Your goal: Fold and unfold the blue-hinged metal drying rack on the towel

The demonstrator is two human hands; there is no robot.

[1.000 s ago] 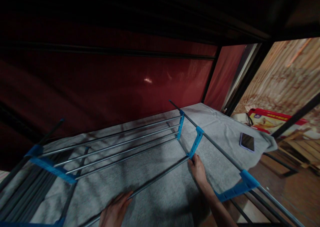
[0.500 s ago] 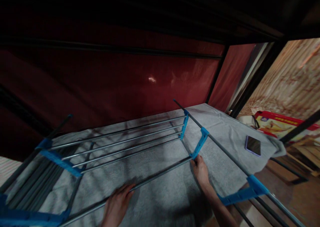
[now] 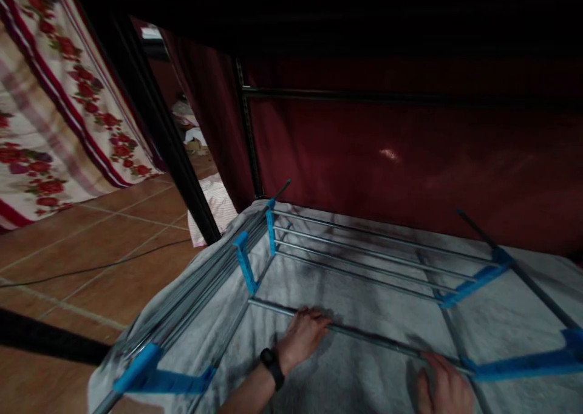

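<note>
Head view, left fingers (image 3: 314,317) curled over rod (image 3: 374,339)

On my camera, a floral curtain (image 3: 59,113) hangs at left; a dark cable (image 3: 100,269) crosses the tiled floor (image 3: 45,244).

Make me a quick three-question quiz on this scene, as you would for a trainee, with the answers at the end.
1. Which wrist wears the black wristband, left or right?
2. True or false: the left hand is touching the flowered cloth.
3. How many metal tubes run between the two far blue brackets?

Key:
1. Left.
2. False; it is on the near tube.
3. Four.
</note>
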